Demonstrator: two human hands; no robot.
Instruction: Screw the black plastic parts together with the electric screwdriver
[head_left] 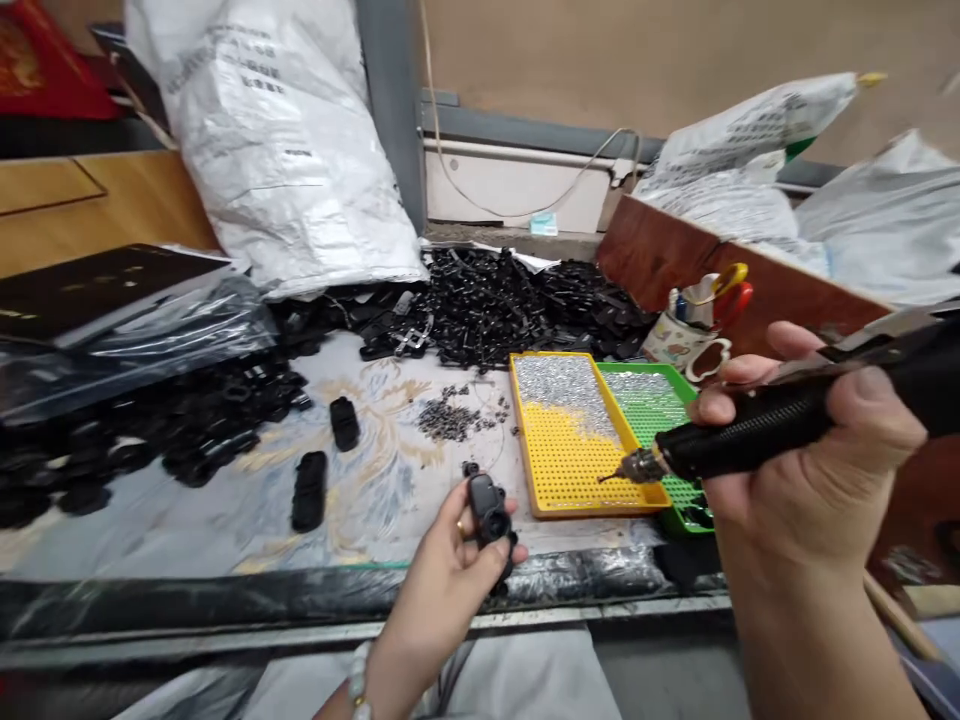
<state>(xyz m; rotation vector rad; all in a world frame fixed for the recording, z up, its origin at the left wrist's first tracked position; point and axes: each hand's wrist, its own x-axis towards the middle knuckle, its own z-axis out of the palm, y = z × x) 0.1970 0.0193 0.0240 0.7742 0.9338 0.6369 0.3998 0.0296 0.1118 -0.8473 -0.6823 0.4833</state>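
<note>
While left hand [450,570] holds one part [482,492], right hand [814,485]: one screwdriver [757,432].

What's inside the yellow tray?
Small silvery pieces cover the far part of the yellow tray; nearer, rows of holes show. The floor under the pieces can't be seen, and the tip of the black screwdriver hides a little at the near right.

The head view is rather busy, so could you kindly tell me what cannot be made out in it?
In the head view:
Black part: underside, hidden by the left hand.
Power driver: rear end, cut off by the right edge.
Green tray: left side, hidden by the yellow tray.
Loose small pieces: exact shapes, too small.
White sack: printing, too blurred to read.
</note>
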